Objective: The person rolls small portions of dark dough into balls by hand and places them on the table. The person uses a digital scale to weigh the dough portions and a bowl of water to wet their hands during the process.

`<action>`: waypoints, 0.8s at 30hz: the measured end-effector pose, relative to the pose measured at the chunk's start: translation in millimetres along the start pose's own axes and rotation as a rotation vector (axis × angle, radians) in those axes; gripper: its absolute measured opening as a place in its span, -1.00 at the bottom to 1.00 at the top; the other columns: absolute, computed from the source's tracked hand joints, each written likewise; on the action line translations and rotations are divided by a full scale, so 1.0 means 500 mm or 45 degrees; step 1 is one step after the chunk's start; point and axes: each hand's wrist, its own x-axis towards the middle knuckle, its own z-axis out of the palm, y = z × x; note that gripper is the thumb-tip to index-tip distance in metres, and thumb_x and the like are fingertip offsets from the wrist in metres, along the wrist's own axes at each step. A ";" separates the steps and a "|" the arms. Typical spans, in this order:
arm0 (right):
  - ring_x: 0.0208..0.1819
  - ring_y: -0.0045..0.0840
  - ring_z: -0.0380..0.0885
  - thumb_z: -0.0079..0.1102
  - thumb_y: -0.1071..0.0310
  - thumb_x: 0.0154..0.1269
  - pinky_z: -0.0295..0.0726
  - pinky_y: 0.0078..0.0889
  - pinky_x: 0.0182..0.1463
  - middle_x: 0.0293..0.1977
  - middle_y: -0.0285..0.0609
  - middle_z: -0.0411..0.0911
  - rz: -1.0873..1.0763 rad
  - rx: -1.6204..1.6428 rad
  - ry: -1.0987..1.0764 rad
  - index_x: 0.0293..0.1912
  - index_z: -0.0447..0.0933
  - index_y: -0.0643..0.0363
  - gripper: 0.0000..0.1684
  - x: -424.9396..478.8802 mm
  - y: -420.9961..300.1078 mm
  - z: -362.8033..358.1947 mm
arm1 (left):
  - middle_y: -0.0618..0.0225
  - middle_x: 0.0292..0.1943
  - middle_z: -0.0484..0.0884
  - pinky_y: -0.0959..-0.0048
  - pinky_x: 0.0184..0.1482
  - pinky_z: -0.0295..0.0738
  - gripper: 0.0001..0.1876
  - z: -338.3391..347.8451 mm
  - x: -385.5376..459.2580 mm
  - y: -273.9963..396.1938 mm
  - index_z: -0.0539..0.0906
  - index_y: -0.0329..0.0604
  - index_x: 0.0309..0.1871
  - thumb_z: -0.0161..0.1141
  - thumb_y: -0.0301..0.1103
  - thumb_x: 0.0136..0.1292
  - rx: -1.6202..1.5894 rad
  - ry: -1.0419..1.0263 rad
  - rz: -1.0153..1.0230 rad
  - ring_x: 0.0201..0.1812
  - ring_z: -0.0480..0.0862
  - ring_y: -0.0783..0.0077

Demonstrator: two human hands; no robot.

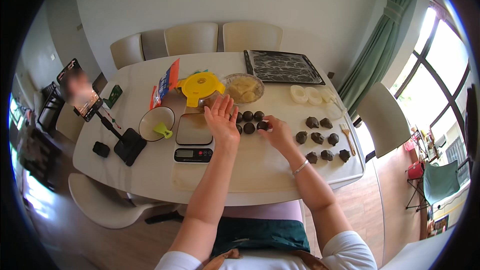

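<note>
My left hand (222, 120) is held palm up with fingers spread, nothing on it, partly hiding some dark balls. With its fingertips, my right hand (276, 131) grips a smooth dark ball (262, 125) at the right end of two short rows. Other smooth balls (248, 116) lie between my hands. To the right, several rough dark dough lumps (317, 138) lie in loose rows beside a wooden-handled brush (348, 138). Left of my left hand stands a digital kitchen scale (194, 129) with a stained top.
A yellow-lidded container (201, 85), a bowl of pale dough (244, 88) and a lined black baking tray (285, 67) stand farther back. White molds (299, 94) lie right. Left are a bowl (144, 117) with a green scoop (162, 130) and a phone stand (129, 147).
</note>
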 end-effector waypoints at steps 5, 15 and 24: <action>-0.13 -0.25 0.60 0.43 0.16 0.10 0.56 -0.20 -0.08 -0.29 -0.14 0.63 -0.073 -0.112 0.018 -0.04 0.54 0.12 -0.54 0.001 0.012 0.008 | 0.26 0.11 0.61 0.23 0.24 0.38 -0.42 0.007 -0.014 -0.021 0.49 -0.15 0.19 -0.25 0.16 0.50 0.003 -0.047 -0.089 0.16 0.55 0.33; -0.08 -0.12 0.64 0.27 0.25 0.22 0.62 -0.10 -0.01 -0.19 0.00 0.63 0.103 -0.883 0.034 -0.08 0.57 0.18 -0.70 -0.019 -0.004 -0.112 | 0.29 -0.05 0.67 0.22 0.14 0.51 -0.46 -0.002 -0.041 -0.075 0.58 -0.12 0.09 -0.15 0.15 0.46 0.111 -0.186 -0.293 -0.03 0.64 0.35; -0.12 -0.06 0.67 0.16 0.49 0.11 0.69 -0.11 -0.09 -0.21 0.05 0.67 0.203 -0.823 -0.185 -0.24 0.63 0.24 -0.82 -0.032 0.053 -0.128 | 0.30 -0.06 0.67 0.23 0.13 0.52 -0.49 -0.003 -0.041 -0.073 0.58 -0.12 0.09 -0.12 0.12 0.46 0.119 -0.174 -0.339 -0.04 0.64 0.36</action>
